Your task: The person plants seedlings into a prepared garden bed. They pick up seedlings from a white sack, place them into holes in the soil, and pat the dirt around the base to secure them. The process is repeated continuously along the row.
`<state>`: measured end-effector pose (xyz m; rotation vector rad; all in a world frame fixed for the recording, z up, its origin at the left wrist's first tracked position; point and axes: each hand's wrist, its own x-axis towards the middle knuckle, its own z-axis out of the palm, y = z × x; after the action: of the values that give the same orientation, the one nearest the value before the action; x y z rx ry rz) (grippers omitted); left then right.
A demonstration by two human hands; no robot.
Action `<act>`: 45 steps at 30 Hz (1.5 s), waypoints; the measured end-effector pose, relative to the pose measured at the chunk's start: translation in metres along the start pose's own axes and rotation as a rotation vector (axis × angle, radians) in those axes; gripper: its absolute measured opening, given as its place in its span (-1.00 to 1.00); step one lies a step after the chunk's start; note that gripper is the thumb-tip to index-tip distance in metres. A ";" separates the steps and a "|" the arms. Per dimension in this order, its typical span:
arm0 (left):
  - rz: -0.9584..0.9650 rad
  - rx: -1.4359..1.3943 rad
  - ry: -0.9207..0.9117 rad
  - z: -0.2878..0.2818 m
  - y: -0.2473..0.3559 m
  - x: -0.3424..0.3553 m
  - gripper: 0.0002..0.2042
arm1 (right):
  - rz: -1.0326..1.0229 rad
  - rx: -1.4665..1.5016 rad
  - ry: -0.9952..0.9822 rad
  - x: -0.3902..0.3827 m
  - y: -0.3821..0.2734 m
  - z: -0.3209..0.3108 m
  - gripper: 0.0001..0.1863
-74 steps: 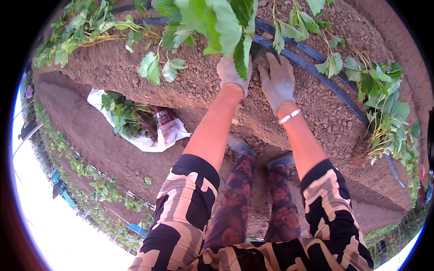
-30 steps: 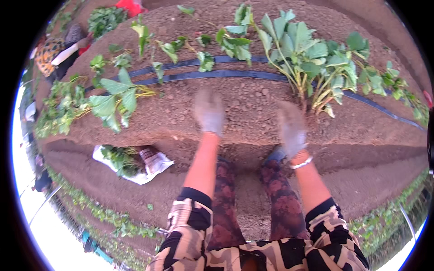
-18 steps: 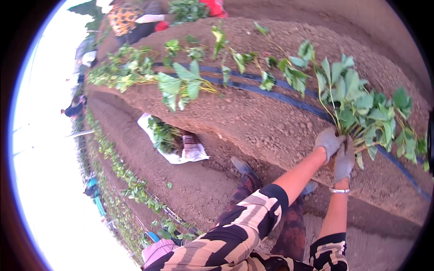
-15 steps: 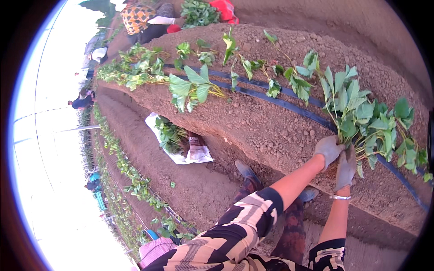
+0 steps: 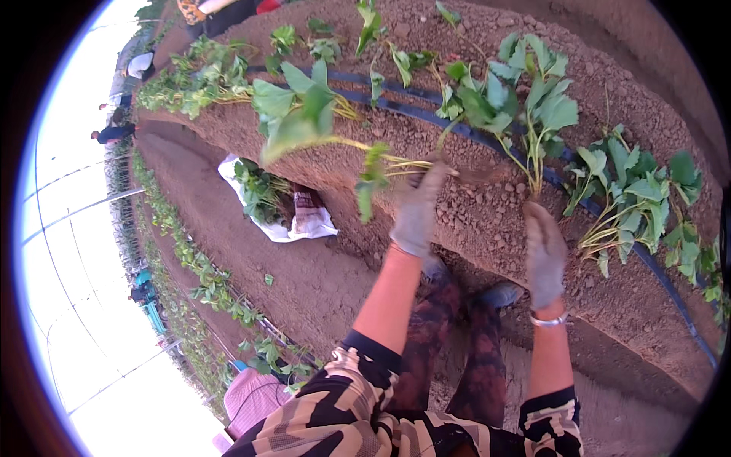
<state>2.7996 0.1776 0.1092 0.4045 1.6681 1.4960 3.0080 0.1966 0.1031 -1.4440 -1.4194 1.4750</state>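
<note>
My left hand [image 5: 417, 207], in a grey work glove and slightly blurred, grips the stems of a strawberry seedling [image 5: 346, 143]. Its leaves trail to the left above the edge of the raised soil bed. Farther right, my gloved right hand [image 5: 544, 251] has its fingers together at the stem base of another leafy seedling [image 5: 542, 114], whose foliage points away from me. Its fingertips meet the stems just above the soil. A bunch of seedlings [image 5: 628, 190] lies to the right of that hand, across a black drip hose [image 5: 651, 268].
Loose seedlings [image 5: 324, 49] are spread along the bed, beside two drip hoses. In the furrow at left, a white sack [image 5: 263, 221] holds more plants. A person in a pink hat [image 5: 255, 400] is at lower left; another person [image 5: 217, 9] bends over the bed's far end.
My hands have moved apart from the bunch at right. The left has swung leftward with a seedling; the right has shifted slightly left with another. The view has shifted too.
</note>
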 end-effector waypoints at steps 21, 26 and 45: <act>-0.184 -0.253 -0.111 -0.146 -0.008 0.101 -0.78 | -0.242 -1.283 -0.636 0.165 0.015 0.239 -0.59; -0.067 -0.301 -0.072 -0.151 0.001 0.115 -0.78 | -0.077 -1.322 -0.884 0.192 0.010 0.278 -0.56; 0.279 2.209 -0.635 -0.088 -0.055 0.154 -0.47 | -0.463 -1.028 0.028 0.087 0.040 0.160 -0.58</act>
<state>2.6569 0.2168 -0.0037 1.9020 1.9349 -0.9777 2.8483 0.2279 0.0129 -1.4677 -2.4534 0.3912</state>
